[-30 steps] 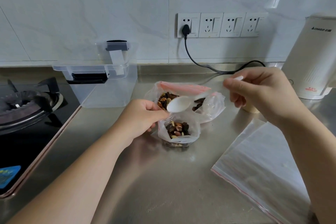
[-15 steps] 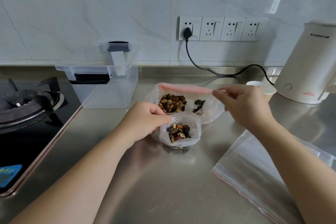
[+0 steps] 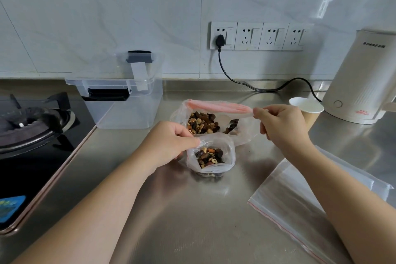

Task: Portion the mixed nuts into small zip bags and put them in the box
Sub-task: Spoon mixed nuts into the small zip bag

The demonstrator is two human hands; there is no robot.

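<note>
The left hand (image 3: 169, 148) pinches the small zip bag (image 3: 211, 156)'s limp rim; the right hand (image 3: 280, 123), seemingly gripping a spoon handle, hovers. Light, floppy, spill-prone: hold the rim.

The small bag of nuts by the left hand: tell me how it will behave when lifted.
The small bag is thin film, so probably floppy. Its mouth is open, held by the left hand, so nuts may spill if tilted. Partly filled, it likely sags bottom-heavy.
</note>
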